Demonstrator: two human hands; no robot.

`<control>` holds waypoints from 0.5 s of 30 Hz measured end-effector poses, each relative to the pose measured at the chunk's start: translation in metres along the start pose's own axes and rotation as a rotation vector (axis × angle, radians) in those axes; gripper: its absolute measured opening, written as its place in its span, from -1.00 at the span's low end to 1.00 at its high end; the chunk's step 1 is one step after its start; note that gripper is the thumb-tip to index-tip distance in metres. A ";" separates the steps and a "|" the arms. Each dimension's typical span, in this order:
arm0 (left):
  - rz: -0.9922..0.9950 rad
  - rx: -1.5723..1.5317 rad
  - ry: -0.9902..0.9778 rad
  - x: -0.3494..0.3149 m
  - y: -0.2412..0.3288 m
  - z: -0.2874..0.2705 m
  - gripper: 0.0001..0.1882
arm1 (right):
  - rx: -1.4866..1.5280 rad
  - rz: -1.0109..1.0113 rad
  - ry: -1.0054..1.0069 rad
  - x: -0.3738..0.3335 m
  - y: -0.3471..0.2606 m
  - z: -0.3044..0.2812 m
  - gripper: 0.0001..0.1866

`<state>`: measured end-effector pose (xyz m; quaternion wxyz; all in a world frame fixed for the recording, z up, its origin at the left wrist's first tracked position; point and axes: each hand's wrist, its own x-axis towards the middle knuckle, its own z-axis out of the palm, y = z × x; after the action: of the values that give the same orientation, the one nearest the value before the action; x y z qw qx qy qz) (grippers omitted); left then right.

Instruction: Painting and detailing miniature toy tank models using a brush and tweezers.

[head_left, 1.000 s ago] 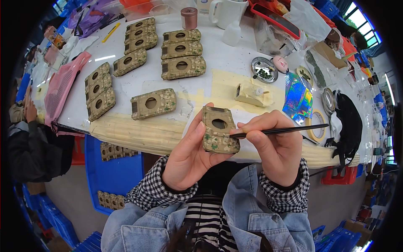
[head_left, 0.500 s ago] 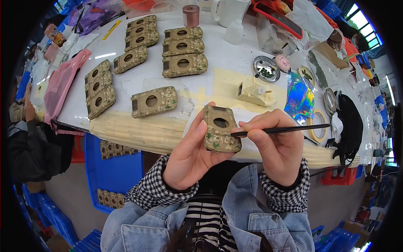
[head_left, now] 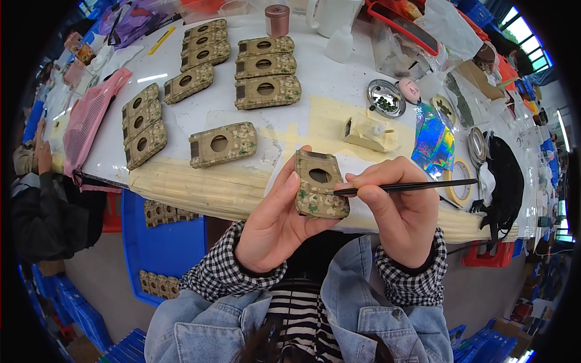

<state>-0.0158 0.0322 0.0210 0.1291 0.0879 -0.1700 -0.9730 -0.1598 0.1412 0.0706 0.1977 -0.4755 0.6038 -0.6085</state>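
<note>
Clasping a camouflage-patterned hull [head_left: 316, 197] above the near edge of the surface [head_left: 330, 75], the left grip [head_left: 265, 224] is closed; a black tool [head_left: 445, 183] is pinched by the right grip [head_left: 400, 213]. Similar hulls [head_left: 154, 138] are ranged toward the left edge.

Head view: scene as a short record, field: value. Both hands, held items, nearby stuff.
left: left hand holds a camouflage shell with a round opening
right: right hand pinches a slim black tool
tool tip: at the shell's right side; contact unclear
nearby: single shell, tan block, round metal dish with dark green bits
lower left: blue tray with more shells
</note>
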 end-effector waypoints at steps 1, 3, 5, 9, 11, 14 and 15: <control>0.000 -0.002 -0.001 0.000 0.000 -0.001 -0.47 | -0.004 -0.003 0.000 0.000 0.000 0.000 -0.94; 0.001 0.000 -0.006 0.000 0.000 -0.002 -0.47 | -0.006 0.001 -0.002 0.000 0.000 0.000 -0.94; -0.001 0.002 -0.010 0.000 0.000 -0.002 -0.47 | -0.010 0.000 -0.001 0.000 0.000 0.000 -0.94; -0.003 0.002 -0.009 0.000 0.000 -0.002 -0.47 | -0.009 -0.002 -0.001 0.000 0.000 0.000 -0.94; 0.001 0.004 -0.006 0.000 0.000 -0.002 -0.47 | 0.009 0.008 -0.007 0.000 0.001 0.000 -0.93; 0.006 0.019 0.003 0.000 0.000 -0.001 -0.46 | 0.061 0.031 -0.015 -0.001 0.001 -0.001 -0.90; 0.008 0.032 0.012 0.000 -0.001 -0.002 -0.46 | 0.083 0.036 -0.016 -0.001 0.002 -0.001 -0.89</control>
<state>-0.0155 0.0322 0.0193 0.1325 0.0952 -0.1852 -0.9691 -0.1605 0.1422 0.0686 0.2332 -0.4609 0.5848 -0.6254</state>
